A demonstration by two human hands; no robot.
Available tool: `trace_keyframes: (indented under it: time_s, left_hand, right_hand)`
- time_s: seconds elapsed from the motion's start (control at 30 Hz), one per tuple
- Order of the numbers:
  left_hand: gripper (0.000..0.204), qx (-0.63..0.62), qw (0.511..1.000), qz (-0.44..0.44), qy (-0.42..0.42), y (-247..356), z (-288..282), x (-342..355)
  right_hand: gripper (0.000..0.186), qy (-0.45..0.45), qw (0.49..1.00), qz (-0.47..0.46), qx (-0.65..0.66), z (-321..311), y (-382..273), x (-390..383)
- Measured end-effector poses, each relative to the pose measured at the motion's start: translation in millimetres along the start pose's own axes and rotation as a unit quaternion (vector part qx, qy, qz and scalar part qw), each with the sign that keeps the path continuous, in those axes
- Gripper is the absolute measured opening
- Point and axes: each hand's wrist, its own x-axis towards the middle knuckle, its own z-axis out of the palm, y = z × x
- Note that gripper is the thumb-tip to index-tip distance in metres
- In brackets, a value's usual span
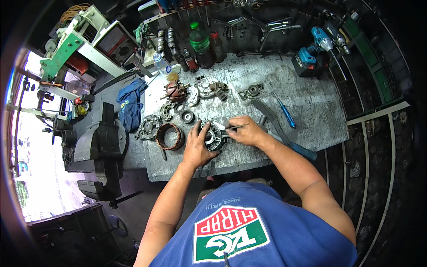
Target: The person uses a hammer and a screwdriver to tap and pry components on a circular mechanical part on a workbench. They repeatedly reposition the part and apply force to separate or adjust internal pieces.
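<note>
Near the table's front edge, my left hand [198,147] steadies a round, slotted metal alternator housing [215,139], fingers over its left side and thumb along the near rim. My right hand [245,130] pinches a slim dark rod-like tool [236,127], held over the housing's right side; its exact kind cannot be made out. Left of my left hand lies a copper-wound stator ring [170,136]. A black pulley [187,116] sits just beyond it. Farther back are a rotor [176,91] and a silvery end housing [206,87].
A bench vise [100,142] stands at the left by a blue cloth [130,104]. Bottles [200,44] line the back. A blue screwdriver [287,115], a hammer [304,150] and a clear tray of small parts [252,91] lie rightward. A cordless impact wrench [311,55] rests at the far right.
</note>
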Motion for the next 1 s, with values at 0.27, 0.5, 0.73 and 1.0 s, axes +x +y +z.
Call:
trace_keyframes:
  time_s: [0.27,0.5,0.73,1.0]
  left_hand:
    - [0.126,0.004,1.0,0.005,0.001,-1,1,1]
    - [0.126,-0.004,1.0,-0.013,-0.014,1,-1,1]
    - [0.128,-0.006,1.0,-0.009,-0.011,1,-2,1]
    - [0.126,-0.011,1.0,0.005,0.008,-3,0,-2]
  right_hand:
    - [0.016,0.011,0.999,-0.035,0.007,-6,6,0]
    - [0.021,0.002,0.999,-0.042,-0.013,-8,6,-1]
    - [0.016,-0.028,0.999,-0.024,-0.038,-13,-8,5]
    - [0.019,-0.072,0.99,-0.05,-0.11,-11,-21,11]
